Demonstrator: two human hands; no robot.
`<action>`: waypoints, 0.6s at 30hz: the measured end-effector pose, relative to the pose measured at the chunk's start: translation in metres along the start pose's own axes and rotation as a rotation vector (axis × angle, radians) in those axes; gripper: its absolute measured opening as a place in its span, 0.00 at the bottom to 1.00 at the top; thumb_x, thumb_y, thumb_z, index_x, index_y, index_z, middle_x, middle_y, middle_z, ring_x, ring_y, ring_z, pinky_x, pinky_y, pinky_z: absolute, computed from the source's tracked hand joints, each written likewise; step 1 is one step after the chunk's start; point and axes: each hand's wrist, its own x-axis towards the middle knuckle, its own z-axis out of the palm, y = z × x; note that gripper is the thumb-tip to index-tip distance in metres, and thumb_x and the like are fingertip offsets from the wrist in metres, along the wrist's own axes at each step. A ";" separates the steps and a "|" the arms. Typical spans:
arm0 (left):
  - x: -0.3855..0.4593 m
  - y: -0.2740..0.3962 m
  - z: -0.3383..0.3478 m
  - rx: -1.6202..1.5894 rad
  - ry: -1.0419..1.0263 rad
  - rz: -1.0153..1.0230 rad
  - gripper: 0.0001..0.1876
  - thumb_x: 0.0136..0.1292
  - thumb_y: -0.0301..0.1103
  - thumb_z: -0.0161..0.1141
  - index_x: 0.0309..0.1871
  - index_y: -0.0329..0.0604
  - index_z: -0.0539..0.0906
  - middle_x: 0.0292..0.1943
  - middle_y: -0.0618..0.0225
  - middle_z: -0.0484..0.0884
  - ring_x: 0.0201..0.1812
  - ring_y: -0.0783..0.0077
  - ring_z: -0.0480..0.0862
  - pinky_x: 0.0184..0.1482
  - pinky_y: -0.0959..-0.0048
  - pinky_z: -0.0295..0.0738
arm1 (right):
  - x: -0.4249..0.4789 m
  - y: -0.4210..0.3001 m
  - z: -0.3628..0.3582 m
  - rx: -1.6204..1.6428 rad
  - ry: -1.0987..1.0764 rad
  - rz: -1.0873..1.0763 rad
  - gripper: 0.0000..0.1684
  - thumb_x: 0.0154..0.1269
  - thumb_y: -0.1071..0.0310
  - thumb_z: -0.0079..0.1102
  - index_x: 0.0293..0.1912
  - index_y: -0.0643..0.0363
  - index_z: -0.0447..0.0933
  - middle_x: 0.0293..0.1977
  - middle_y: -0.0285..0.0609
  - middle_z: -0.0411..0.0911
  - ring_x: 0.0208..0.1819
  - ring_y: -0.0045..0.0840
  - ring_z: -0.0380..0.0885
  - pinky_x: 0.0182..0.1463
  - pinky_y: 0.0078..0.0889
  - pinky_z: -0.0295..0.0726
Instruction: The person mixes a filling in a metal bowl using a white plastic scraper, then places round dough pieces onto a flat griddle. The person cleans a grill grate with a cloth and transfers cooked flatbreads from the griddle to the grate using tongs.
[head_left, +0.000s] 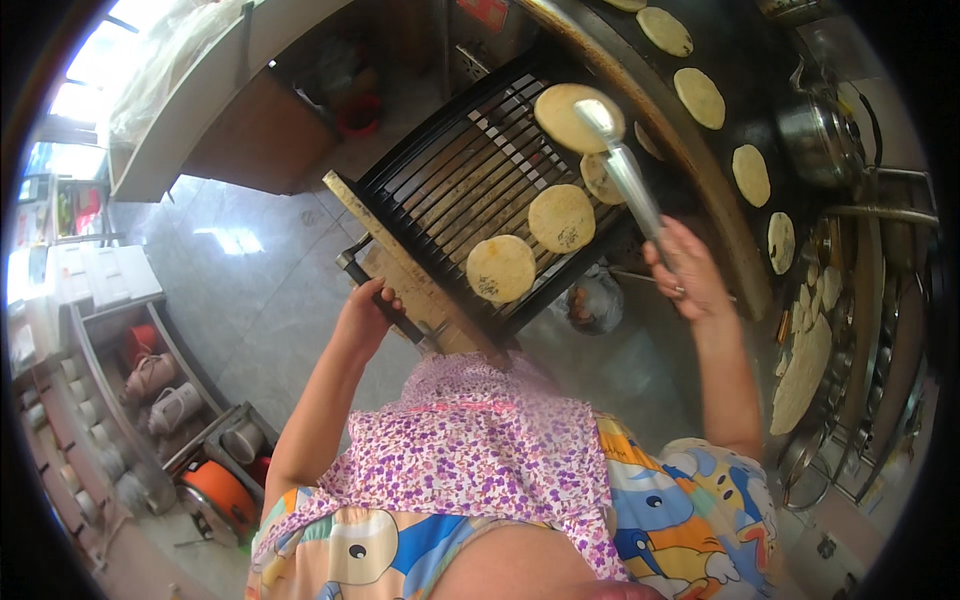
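Note:
My left hand (369, 309) grips the black bar handle (397, 315) on the front of a pulled-out slatted rack (465, 172). In my right hand (686, 271) is a pair of metal tongs (630, 176). Their tip lies over a round flatbread (559, 116) at the rack's far right; whether they pinch it, I cannot tell. Closer to me, a browned flatbread (562, 217) and another flatbread (501, 268) rest on the black bars. One more flatbread (598, 178) is partly hidden behind the tongs.
Right of the rack runs a raised griddle edge (697, 157), with several flatbreads (699, 97) on the dark surface beyond. A metal kettle (821, 142) stands there, near torn dough sheets (802, 375). A plastic bag (592, 300) sits below the rack. Shelves with flasks (176, 407) stand at left.

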 end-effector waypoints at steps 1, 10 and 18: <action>0.001 -0.004 0.002 0.013 0.039 -0.016 0.07 0.64 0.34 0.56 0.37 0.47 0.69 0.26 0.69 0.74 0.32 0.66 0.76 0.42 0.66 0.72 | 0.016 0.013 0.007 -0.017 -0.079 -0.006 0.25 0.73 0.63 0.51 0.65 0.58 0.61 0.30 0.35 0.73 0.16 0.07 0.60 0.15 0.10 0.56; 0.002 -0.014 0.024 0.008 0.052 -0.066 0.06 0.65 0.35 0.56 0.36 0.46 0.71 0.27 0.69 0.75 0.33 0.65 0.76 0.43 0.64 0.72 | 0.095 0.048 0.009 0.023 -0.040 -0.068 0.15 0.74 0.60 0.49 0.54 0.57 0.68 0.28 0.33 0.70 0.17 0.10 0.61 0.16 0.15 0.57; 0.009 -0.013 0.034 0.046 0.016 -0.081 0.06 0.67 0.35 0.51 0.36 0.45 0.72 0.26 0.71 0.73 0.33 0.68 0.74 0.44 0.68 0.70 | 0.126 0.041 0.022 -0.011 0.070 -0.097 0.12 0.74 0.56 0.49 0.43 0.54 0.70 0.26 0.32 0.70 0.17 0.11 0.63 0.16 0.14 0.61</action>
